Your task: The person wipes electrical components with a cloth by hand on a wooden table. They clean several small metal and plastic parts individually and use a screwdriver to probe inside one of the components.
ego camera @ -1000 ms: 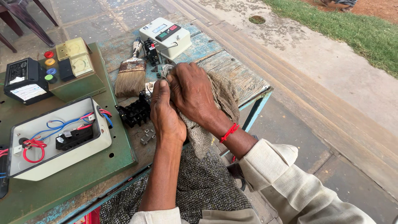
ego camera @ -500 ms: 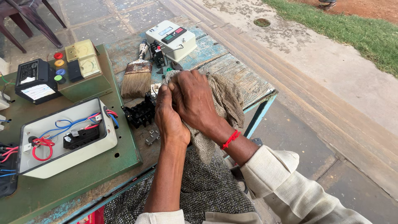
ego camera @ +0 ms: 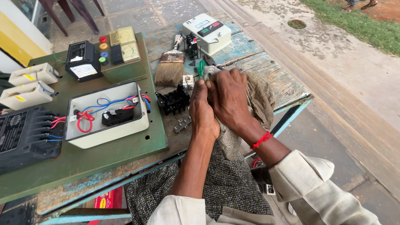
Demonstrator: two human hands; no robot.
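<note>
Since the earlier frame: my two hands have stayed pressed together over the cloth; the view has drifted a little, so the counter's gear sits further right.
Left hand [ego camera: 203,109]: fingers pinched narrow on a small green-handled tool [ego camera: 201,68].
Right hand [ego camera: 228,99]: fingers curled shut on the cloth [ego camera: 260,93].
Cloth: I judge it soft, light, limp; take it bunched.
Tool: stiff, thin, light; I'd hold it by the handle.
Counter [ego camera: 287,85]: worn painted wood, crowded with a brush [ego camera: 169,68] and an open white box [ego camera: 109,116].
Room: outdoors, paved ground.

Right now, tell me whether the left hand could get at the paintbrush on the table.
Probably yes: the left hand lies close to the paintbrush, with only a small black part between them, though it is busy with the cloth.
</note>
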